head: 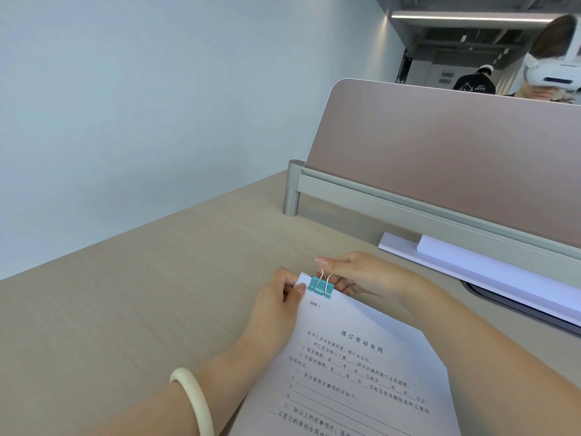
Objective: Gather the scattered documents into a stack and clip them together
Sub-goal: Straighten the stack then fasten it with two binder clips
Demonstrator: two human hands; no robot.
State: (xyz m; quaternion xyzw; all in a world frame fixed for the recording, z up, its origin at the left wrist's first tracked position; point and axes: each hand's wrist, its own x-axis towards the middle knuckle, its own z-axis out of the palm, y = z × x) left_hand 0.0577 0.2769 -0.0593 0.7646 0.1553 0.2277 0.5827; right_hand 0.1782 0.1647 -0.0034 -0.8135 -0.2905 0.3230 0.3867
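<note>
A stack of white printed documents [355, 372] lies on the beige desk, its top left corner lifted. A teal binder clip [320, 286] with silver wire handles sits on that corner. My left hand [276, 306], with a pale bangle on the wrist, pinches the stack's corner just left of the clip. My right hand [361, 276] reaches over the top edge of the stack, and its fingers are on the clip's wire handles.
The desk [141, 294] runs left to a pale wall. A pinkish divider panel [456, 158] on a grey rail stands behind. More white sheets [465, 265] lie under the rail at right. Two people are beyond the divider, one wearing a white headset.
</note>
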